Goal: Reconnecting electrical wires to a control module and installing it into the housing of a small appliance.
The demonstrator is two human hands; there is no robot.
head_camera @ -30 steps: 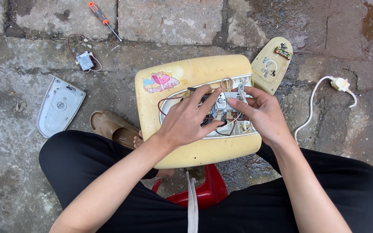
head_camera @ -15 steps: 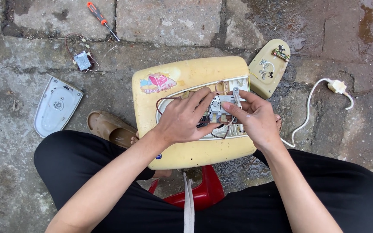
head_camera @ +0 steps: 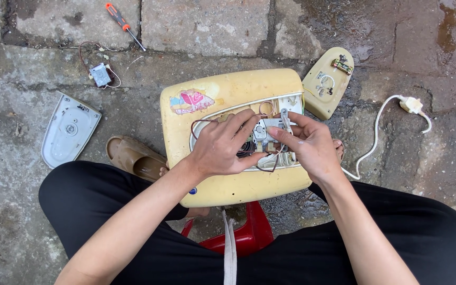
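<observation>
Head view, both hands [head_camera: 228,145] inside yellow casing [head_camera: 228,95], on grey part [head_camera: 264,130]

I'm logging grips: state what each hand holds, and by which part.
Both hands, left hand and right hand, pinch small parts amid wires inside the open yellow casing; exact hold points are hidden.

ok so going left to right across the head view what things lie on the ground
grey cover plate → small grey part with wires → screwdriver → brown sandal → yellow appliance housing → detached yellow cover → white plug
</observation>
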